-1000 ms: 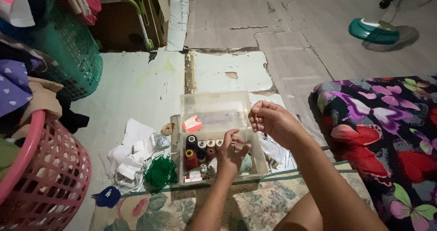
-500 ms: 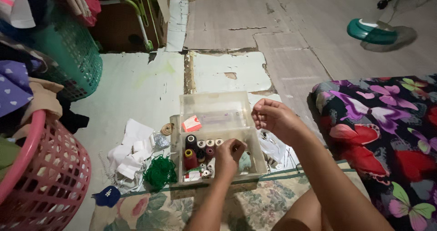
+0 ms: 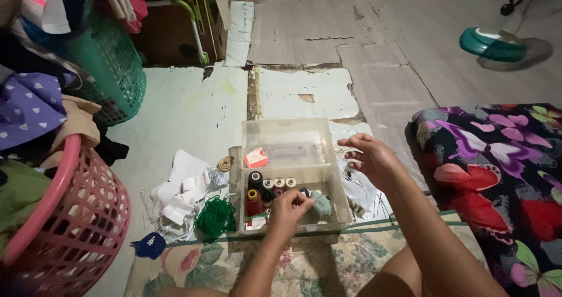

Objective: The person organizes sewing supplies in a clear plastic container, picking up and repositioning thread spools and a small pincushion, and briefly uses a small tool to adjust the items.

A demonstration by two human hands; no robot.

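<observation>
A clear plastic sewing box point(image 3: 338, 198) sits open on the floor, its lid point(image 3: 285, 134) lying back. Several thread spools point(image 3: 263, 189) stand inside, along with small bobbins and a pale green bundle point(image 3: 320, 204). My left hand point(image 3: 288, 208) reaches into the box, fingers pinched over something small; I cannot tell what. My right hand point(image 3: 372, 159) hovers just right of the box's rim, fingers loosely curled and apart, with nothing visible in it. A small red and white packet point(image 3: 256, 157) lies in the lid.
A pink laundry basket point(image 3: 70, 226) and a green basket point(image 3: 114, 77) full of clothes stand at the left. White fabric scraps point(image 3: 178, 190), a green thread tangle point(image 3: 215, 217) and a blue cap point(image 3: 148, 245) lie left of the box. A butterfly-print cushion point(image 3: 497, 174) lies right.
My right hand has opened and dropped a little to the right of the box. My left hand has gone deeper into the box. The view has shifted slightly.
</observation>
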